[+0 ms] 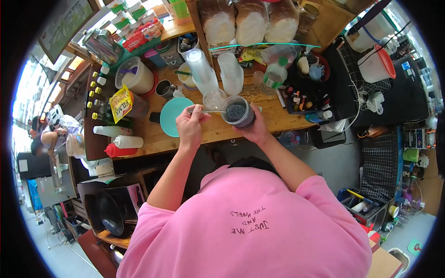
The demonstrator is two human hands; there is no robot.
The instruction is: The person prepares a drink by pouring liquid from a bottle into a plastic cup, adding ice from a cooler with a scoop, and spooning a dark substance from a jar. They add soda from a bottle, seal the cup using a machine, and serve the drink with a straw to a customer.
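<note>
My left hand (pixel 190 128) is closed around the handle of a metal spoon (pixel 211 110), whose other end reaches to the mouth of a jar. That clear jar (pixel 248 121) holds dark, lumpy contents (pixel 235 112) and tilts toward me, with my right hand (pixel 257 129) wrapped round its side. Just behind the jar stands a clear plastic cup (pixel 214 98), its mouth facing up. A turquoise plate (pixel 172 116) lies to the left, partly behind my left hand. Stacks of plastic cups (pixel 199 69) rise farther back.
The wooden table (pixel 278 111) runs across in front of me. Squeeze bottles (pixel 128 142) and a yellow-labelled pack (pixel 121 105) line its left side. A metal cup (pixel 164 88) sits behind the plate. At right are a plastic bottle (pixel 275 76) and a dark tray of small items (pixel 308 99).
</note>
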